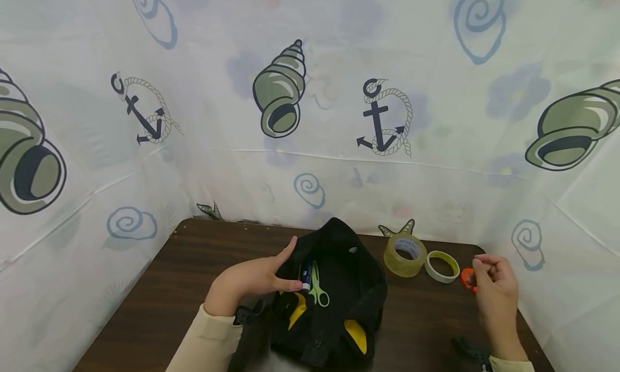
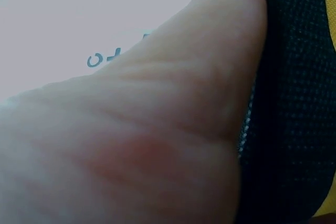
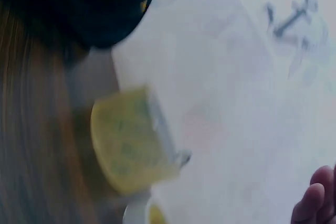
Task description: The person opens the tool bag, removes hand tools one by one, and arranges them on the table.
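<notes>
In the head view a black bag (image 1: 339, 307) with yellow patches stands at the front middle, its mouth facing up. My left hand (image 1: 256, 278) grips its left side, thumb over the rim; the other fingers are mostly hidden. Inside the bag, near that thumb, are green-handled scissors (image 1: 317, 291) and a blue stick-shaped item (image 1: 306, 275). My right hand (image 1: 499, 286) hovers at the right with loosely bent fingers, beside a small orange ring (image 1: 467, 278) that it partly covers. The right wrist view is blurred and shows only fingertips (image 3: 310, 205), with nothing visible between them.
Behind and right of the bag sit a wide roll of clear yellowish tape (image 1: 399, 264) and a narrower white-rimmed roll (image 1: 439, 278), in a row with the orange ring. The brown table (image 1: 194, 275) ends at a patterned cloth (image 1: 339, 189) at the back and sides.
</notes>
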Action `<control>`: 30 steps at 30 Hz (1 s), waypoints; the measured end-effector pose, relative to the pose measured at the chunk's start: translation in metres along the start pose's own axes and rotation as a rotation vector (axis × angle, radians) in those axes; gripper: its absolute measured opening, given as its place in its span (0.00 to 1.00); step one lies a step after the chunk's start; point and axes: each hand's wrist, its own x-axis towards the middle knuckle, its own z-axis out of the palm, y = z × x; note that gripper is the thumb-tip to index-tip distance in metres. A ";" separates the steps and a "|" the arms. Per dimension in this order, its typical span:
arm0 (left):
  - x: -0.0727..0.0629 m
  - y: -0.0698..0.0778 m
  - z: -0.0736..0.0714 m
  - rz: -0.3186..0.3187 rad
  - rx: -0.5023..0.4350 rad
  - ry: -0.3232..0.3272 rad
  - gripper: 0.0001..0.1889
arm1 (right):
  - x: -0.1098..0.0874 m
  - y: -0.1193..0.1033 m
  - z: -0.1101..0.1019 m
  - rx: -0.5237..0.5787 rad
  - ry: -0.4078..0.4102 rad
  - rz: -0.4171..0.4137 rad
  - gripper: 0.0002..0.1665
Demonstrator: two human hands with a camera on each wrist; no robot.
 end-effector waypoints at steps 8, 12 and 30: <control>0.000 0.002 -0.001 0.003 -0.007 -0.002 0.62 | -0.030 -0.037 0.018 -0.071 -0.315 -0.108 0.03; 0.001 0.002 -0.002 0.006 -0.019 -0.008 0.62 | -0.046 -0.050 0.029 -0.111 -0.424 -0.185 0.03; 0.001 0.000 0.002 0.000 -0.007 0.006 0.60 | -0.073 -0.078 0.098 -0.018 -0.603 -0.202 0.09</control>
